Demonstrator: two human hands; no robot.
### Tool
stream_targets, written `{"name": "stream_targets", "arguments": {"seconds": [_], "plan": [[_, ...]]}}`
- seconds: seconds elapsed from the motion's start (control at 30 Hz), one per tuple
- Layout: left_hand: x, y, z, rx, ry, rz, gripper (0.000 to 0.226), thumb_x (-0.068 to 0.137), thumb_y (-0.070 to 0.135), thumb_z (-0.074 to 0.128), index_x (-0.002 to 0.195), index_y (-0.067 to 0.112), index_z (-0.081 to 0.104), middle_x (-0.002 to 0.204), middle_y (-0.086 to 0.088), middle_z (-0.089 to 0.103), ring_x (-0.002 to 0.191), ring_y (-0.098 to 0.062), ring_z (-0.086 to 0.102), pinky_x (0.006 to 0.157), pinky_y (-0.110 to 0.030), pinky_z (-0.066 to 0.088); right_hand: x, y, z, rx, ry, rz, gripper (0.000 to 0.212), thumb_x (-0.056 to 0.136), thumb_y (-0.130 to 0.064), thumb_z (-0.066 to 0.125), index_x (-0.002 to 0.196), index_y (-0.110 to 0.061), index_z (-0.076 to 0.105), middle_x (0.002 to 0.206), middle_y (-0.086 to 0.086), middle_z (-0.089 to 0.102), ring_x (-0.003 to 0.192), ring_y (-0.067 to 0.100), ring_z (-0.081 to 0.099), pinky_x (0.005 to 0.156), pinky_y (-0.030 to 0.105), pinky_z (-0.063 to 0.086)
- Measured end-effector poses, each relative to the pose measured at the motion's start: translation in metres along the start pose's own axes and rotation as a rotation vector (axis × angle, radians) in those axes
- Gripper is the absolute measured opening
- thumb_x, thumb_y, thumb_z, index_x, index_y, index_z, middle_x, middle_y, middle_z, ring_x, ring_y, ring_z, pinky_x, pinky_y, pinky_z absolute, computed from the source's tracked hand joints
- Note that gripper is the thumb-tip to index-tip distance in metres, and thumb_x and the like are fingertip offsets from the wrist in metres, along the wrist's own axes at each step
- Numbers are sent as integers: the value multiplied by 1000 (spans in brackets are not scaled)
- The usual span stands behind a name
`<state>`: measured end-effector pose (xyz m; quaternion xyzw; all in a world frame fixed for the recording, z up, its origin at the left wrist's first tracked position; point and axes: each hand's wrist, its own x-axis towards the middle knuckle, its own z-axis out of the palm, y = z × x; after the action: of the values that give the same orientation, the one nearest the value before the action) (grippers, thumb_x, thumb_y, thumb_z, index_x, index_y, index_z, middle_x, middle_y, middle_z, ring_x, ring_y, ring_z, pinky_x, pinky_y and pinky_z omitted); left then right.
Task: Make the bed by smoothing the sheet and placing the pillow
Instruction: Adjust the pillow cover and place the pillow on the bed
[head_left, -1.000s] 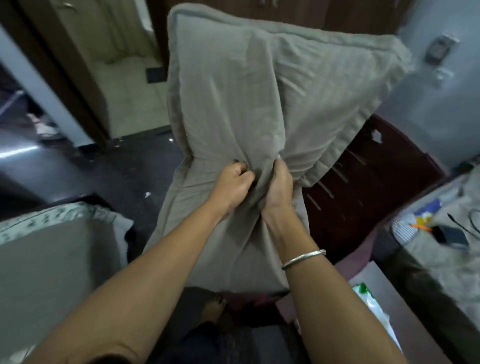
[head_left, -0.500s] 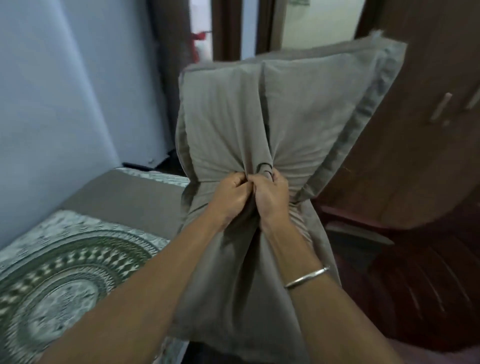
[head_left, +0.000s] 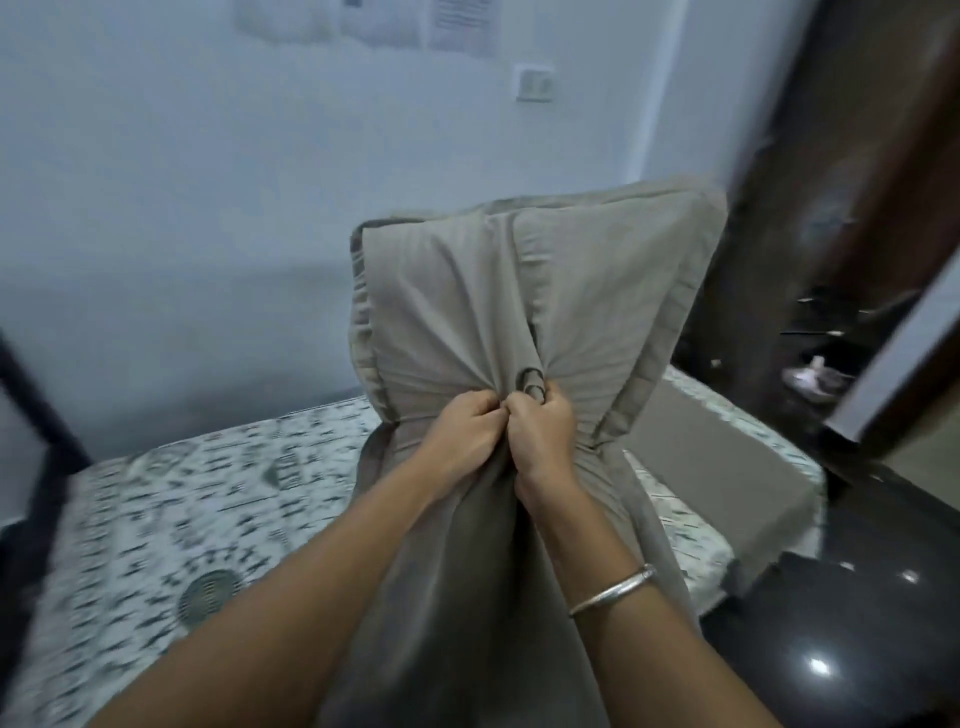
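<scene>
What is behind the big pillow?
Behind the pillow you can see the patterned sheet and the pale wall. The stretch of sheet straight behind it is covered.

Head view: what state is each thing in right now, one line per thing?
pillow: held upright in the air, its cover bunched at the middle.
left hand: grips the bunched cover.
right hand: grips the bunched cover, touching the left hand.
patterned sheet: spread over the bed; too blurred to judge wrinkles.
grey cloth: lies flat on the bed's right end.
bangle: worn on the right wrist.
</scene>
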<state>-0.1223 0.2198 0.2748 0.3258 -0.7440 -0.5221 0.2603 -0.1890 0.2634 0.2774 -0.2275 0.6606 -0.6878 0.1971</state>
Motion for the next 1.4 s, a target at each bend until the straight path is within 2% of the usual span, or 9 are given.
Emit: {"name": "stream_targets", "arguments": {"seconds": [0.07, 0.2, 0.27, 0.4, 0.6, 0.73, 0.9, 1.2, 1.4], "plan": [[-20, -28, -61, -26, 104, -27, 30, 72, 31, 54, 70, 2, 59, 70, -9, 59, 70, -19, 52, 68, -42, 42, -29, 5, 59, -40, -109, 22, 10, 56, -21, 46, 63, -16, 49, 58, -5, 49, 64, 22, 48, 68, 46, 46], [-67, -64, -159, 77, 250, -125, 19, 67, 27, 46, 61, 10, 52, 63, -5, 53, 63, -16, 47, 62, -37, 37, -85, 18, 156, -101, -307, 86, 3, 66, -16, 49, 65, -15, 46, 63, -2, 50, 68, 23, 49, 73, 47, 46], [-86, -80, -194, 97, 299, -164, 18, 69, 24, 48, 55, 15, 44, 55, 1, 45, 55, -10, 41, 58, -32, 32, -109, 27, 191, -106, -383, 121, 8, 60, -22, 44, 66, -16, 45, 64, -2, 49, 70, 24, 48, 75, 48, 46], [-114, -118, -241, 100, 437, -239, 40, 83, -1, 54, 51, 16, 36, 48, 5, 35, 42, -2, 32, 47, -23, 26, -137, 42, 244, -86, -504, 202, 11, 70, -11, 47, 65, -18, 40, 63, -2, 42, 70, 23, 41, 70, 41, 37], [-127, -142, -281, 141, 546, -361, 38, 84, -4, 51, 53, 14, 37, 55, -1, 37, 42, -2, 35, 46, -18, 26, -153, 65, 298, -140, -651, 243, 15, 75, -4, 46, 68, -16, 40, 68, 2, 44, 75, 26, 43, 77, 45, 40], [-117, -146, -299, 128, 592, -425, 24, 86, 0, 51, 64, 7, 46, 61, -6, 40, 48, -3, 34, 47, -21, 28, -144, 70, 325, -152, -689, 273, 19, 81, -2, 47, 68, -15, 42, 70, 4, 47, 76, 25, 44, 74, 38, 37], [-97, -159, -308, 89, 638, -506, 32, 87, 4, 52, 59, 16, 40, 58, -1, 38, 48, -6, 34, 44, -21, 27, -127, 83, 346, -239, -729, 271, 4, 84, -6, 47, 84, -8, 50, 90, 15, 55, 89, 34, 51, 84, 43, 40], [-65, -211, -328, 68, 599, -616, 22, 86, 5, 50, 65, 13, 46, 58, -2, 42, 49, -9, 36, 48, -24, 31, -101, 136, 388, -250, -710, 444, 6, 80, -11, 44, 77, -13, 48, 95, 15, 57, 92, 39, 53, 86, 47, 42], [-38, -264, -351, 7, 552, -701, 33, 84, 6, 51, 55, 19, 41, 53, -1, 43, 49, -14, 40, 54, -28, 32, -76, 177, 423, -355, -681, 536, 12, 79, -2, 48, 70, -10, 50, 72, 7, 52, 77, 27, 48, 69, 34, 36]]}}
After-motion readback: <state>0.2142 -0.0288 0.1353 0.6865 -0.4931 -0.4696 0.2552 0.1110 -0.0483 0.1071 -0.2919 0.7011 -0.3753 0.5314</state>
